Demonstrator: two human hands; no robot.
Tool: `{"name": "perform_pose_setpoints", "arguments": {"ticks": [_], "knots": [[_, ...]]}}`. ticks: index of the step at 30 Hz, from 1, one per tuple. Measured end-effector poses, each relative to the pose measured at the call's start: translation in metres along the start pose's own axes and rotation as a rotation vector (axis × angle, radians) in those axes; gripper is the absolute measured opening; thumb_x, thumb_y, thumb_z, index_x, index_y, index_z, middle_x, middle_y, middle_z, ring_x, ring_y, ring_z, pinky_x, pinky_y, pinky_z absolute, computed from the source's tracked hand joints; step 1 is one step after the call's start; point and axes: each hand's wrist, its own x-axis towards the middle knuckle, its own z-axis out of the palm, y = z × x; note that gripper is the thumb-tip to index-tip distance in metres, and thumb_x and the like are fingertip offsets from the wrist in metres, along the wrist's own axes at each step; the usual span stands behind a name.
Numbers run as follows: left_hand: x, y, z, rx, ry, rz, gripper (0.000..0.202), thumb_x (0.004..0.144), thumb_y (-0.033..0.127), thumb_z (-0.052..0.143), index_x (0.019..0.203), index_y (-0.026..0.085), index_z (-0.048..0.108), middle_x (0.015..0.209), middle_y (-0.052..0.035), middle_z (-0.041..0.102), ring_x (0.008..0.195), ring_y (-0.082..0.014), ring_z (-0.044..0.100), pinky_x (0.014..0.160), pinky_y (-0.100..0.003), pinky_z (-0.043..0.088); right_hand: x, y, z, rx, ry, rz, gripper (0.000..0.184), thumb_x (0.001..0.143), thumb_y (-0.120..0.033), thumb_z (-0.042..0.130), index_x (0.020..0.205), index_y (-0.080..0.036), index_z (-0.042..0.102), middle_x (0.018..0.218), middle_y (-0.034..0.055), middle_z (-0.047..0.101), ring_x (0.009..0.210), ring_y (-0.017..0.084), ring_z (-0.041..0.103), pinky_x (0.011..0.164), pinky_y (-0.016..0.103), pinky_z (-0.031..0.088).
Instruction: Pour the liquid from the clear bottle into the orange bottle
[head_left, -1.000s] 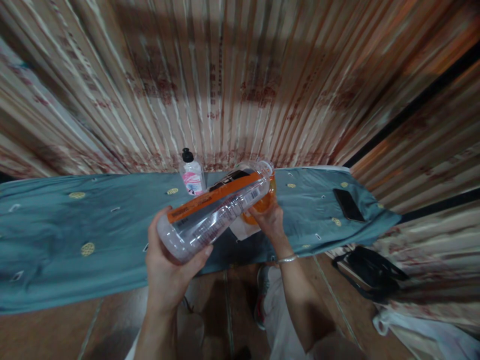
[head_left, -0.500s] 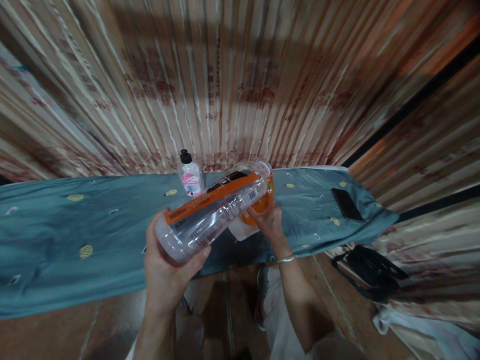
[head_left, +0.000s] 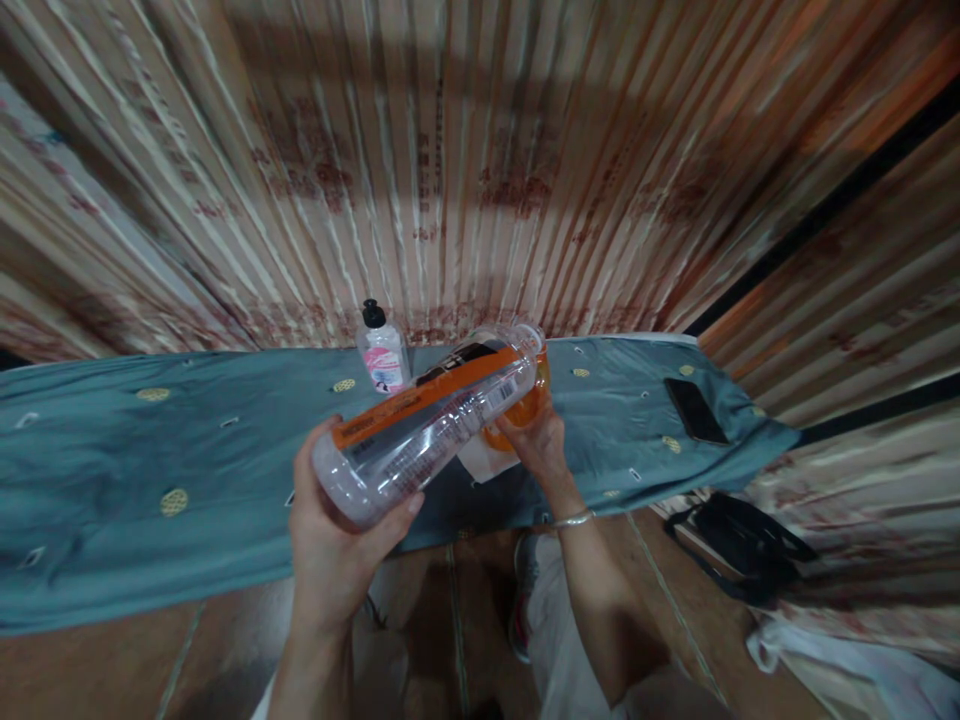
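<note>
My left hand is wrapped round the base of a large clear plastic bottle with an orange and dark label. The bottle is tilted, its mouth end up and to the right, over an orange bottle. That orange bottle is gripped by my right hand and mostly hidden behind the clear one, so I cannot tell whether the two mouths touch. A white piece, perhaps paper or cloth, lies beneath them. Behind stands a small clear bottle with a black cap and pink label.
A blue-green patterned cloth covers the narrow table, with a dark phone at its right end. Pleated curtains hang close behind and to the right. A black bag sits low on the right, near the tiled floor.
Both hands and the two bottles keep nearly the same pose. Only a very slight shift of the whole view shows.
</note>
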Motion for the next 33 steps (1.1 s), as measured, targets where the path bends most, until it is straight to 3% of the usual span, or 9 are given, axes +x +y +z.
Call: {"name": "perform_pose_setpoints", "arguments": {"ticks": [10, 15, 22, 28, 33], "knots": [[0.0, 0.0, 0.001, 0.016, 0.009, 0.017, 0.106, 0.059, 0.049, 0.113, 0.152, 0.024, 0.069, 0.148, -0.0152, 0.078, 0.134, -0.0387, 0.081, 0.115, -0.052, 0.07, 0.0, -0.005, -0.001, -0.014, 0.006, 0.038, 0.072, 0.08, -0.041, 0.092, 0.144, -0.019, 0.069, 0.13, 0.0205, 0.091, 0.12, 0.04, 0.091, 0.101, 0.051, 0.077], [0.0, -0.002, 0.001, 0.004, 0.008, 0.029, 0.106, 0.06, 0.049, 0.113, 0.153, 0.023, 0.069, 0.148, -0.0158, 0.078, 0.132, -0.0378, 0.081, 0.114, -0.051, 0.07, 0.001, -0.003, -0.002, -0.025, -0.008, 0.04, 0.075, 0.081, -0.038, 0.096, 0.147, -0.02, 0.067, 0.132, 0.0213, 0.09, 0.123, 0.042, 0.09, 0.106, 0.056, 0.076], [0.0, 0.0, 0.001, 0.002, 0.018, -0.02, 0.111, 0.054, 0.05, 0.115, 0.152, 0.024, 0.069, 0.147, -0.0154, 0.078, 0.134, -0.0404, 0.08, 0.115, -0.055, 0.07, 0.0, 0.004, 0.0, -0.026, -0.007, 0.017, 0.072, 0.084, -0.05, 0.092, 0.146, -0.024, 0.066, 0.128, 0.0191, 0.091, 0.114, 0.041, 0.091, 0.097, 0.059, 0.078], [0.001, -0.001, 0.0, 0.012, 0.025, -0.002, 0.112, 0.055, 0.052, 0.115, 0.153, 0.024, 0.069, 0.148, -0.0154, 0.077, 0.134, -0.0407, 0.08, 0.119, -0.057, 0.068, 0.0, 0.006, 0.001, -0.03, 0.017, 0.021, 0.073, 0.08, -0.046, 0.094, 0.146, -0.027, 0.068, 0.125, 0.0183, 0.093, 0.113, 0.043, 0.092, 0.098, 0.063, 0.077], [-0.001, 0.004, 0.003, 0.007, 0.035, -0.001, 0.109, 0.055, 0.053, 0.114, 0.15, 0.024, 0.07, 0.143, -0.0147, 0.079, 0.129, -0.0391, 0.081, 0.113, -0.054, 0.07, 0.0, 0.005, 0.001, -0.011, 0.01, 0.023, 0.072, 0.081, -0.044, 0.092, 0.146, -0.024, 0.068, 0.129, 0.0206, 0.092, 0.118, 0.044, 0.091, 0.104, 0.066, 0.075]]}}
